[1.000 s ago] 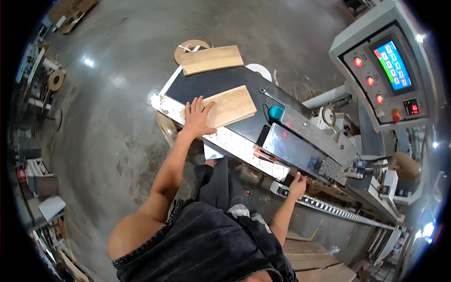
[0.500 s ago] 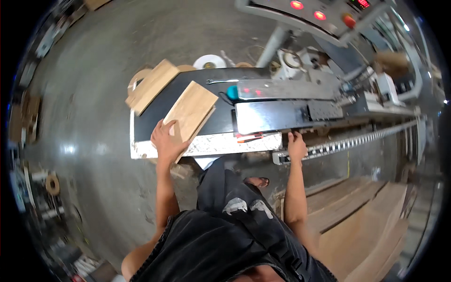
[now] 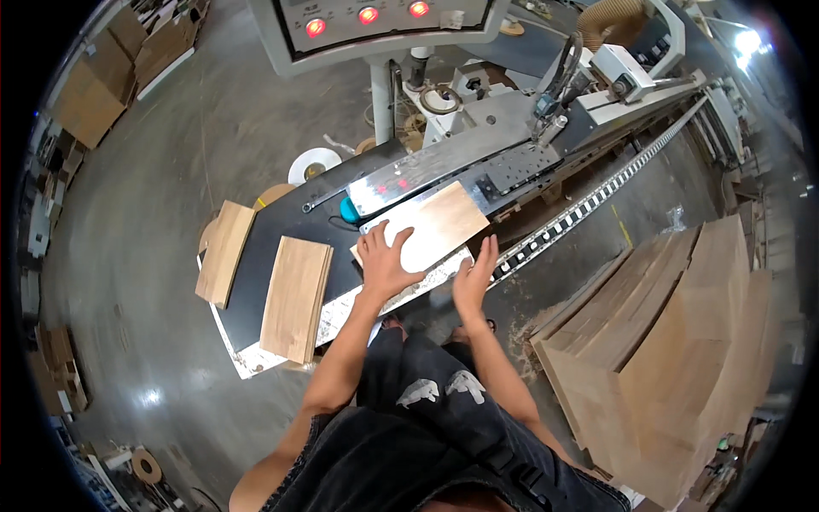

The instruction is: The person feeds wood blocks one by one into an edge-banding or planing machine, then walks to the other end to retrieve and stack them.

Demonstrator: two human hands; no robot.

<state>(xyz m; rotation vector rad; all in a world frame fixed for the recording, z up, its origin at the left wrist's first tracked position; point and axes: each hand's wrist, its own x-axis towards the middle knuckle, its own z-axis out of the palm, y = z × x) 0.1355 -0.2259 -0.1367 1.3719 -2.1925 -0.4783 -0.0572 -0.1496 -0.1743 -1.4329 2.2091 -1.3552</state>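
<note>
A light wooden board (image 3: 444, 224) lies flat on the metal bed of the machine. My left hand (image 3: 388, 264) rests on its left end, fingers spread out. Just off the board's near right corner is my right hand (image 3: 473, 282), fingers stretched upward; whether it touches the edge I cannot tell. To the left, a short stack of wooden boards (image 3: 294, 299) sits on the dark table (image 3: 264, 226), partly over its white front edge. Another wooden board pile (image 3: 226, 254) lies at the table's far left.
A control panel (image 3: 384, 34) with red lit buttons stands beyond the table on a post. A wrench (image 3: 328, 194) and a teal round object (image 3: 349, 210) lie beside the metal guide (image 3: 435, 154). A toothed track (image 3: 589, 192) runs off right. Large wooden panels (image 3: 657, 358) stand at the right.
My left hand has moved from the board stack to a board now on the metal bed. My right hand has left the track's end for the board's corner. The view has turned right.
</note>
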